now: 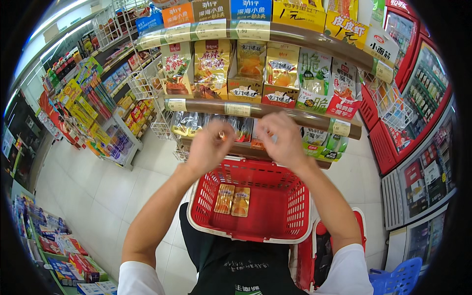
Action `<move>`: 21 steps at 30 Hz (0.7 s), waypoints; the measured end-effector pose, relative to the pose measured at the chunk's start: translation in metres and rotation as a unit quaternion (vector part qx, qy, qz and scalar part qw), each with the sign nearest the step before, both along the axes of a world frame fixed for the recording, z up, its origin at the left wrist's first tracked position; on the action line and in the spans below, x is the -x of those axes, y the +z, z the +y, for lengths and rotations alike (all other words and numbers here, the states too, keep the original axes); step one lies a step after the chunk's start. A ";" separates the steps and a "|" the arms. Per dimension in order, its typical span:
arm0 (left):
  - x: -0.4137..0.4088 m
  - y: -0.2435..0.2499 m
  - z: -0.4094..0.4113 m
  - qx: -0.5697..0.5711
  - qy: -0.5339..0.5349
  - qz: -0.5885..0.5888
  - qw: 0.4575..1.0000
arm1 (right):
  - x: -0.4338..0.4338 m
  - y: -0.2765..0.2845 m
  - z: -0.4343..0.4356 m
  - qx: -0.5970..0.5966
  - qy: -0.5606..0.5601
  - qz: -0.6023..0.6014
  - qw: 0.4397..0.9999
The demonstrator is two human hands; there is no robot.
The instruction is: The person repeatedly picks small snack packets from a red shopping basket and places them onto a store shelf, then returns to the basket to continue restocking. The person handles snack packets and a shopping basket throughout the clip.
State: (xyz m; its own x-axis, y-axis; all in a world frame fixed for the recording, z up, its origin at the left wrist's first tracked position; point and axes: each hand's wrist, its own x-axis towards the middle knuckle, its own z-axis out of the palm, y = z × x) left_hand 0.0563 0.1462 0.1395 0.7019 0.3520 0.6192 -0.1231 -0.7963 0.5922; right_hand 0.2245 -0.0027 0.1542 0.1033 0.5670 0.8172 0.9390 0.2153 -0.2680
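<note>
Both hands are raised, motion-blurred, before the lower shelf edge of a snack rack. My left hand (214,145) has curled fingers near the packets on the lowest shelf; a small orange, shiny patch shows at its fingers, and I cannot tell whether it is held. To its right, my right hand (279,138) is bent inward, its fingertips blurred, its grip unclear. Below them a red plastic basket (265,230) with a white rim rests close to my body. Two gold snack packets lie side by side on its floor, a left one (224,199) and a right one (240,201).
Boxes of snack pouches (282,70) fill the shelf above my hands. Wire baskets (396,110) hang at the rack's sides. Red drinks coolers (383,147) stand at right, a candy stand (123,147) at left. Another red basket (359,221) and a blue plastic stool (400,276) are at lower right.
</note>
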 end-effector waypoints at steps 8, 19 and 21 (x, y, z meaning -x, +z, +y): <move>-0.034 0.091 0.029 -0.259 0.099 -0.060 0.959 | -0.039 0.069 0.043 0.031 -0.127 -0.208 0.969; -0.036 0.101 0.036 -0.207 0.104 0.022 0.973 | -0.036 0.085 0.044 -0.054 -0.064 -0.133 0.988; -0.034 0.104 0.038 -0.156 0.076 -0.017 0.985 | -0.028 0.096 0.035 -0.074 -0.026 -0.100 0.992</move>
State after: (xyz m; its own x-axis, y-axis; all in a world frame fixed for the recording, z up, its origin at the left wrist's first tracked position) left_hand 0.0906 0.1843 0.2437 0.6325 0.2399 0.7365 -0.0051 -0.9495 0.3136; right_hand 0.2527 0.0325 0.2502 -0.0423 0.4366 0.8986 0.9812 0.1875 -0.0449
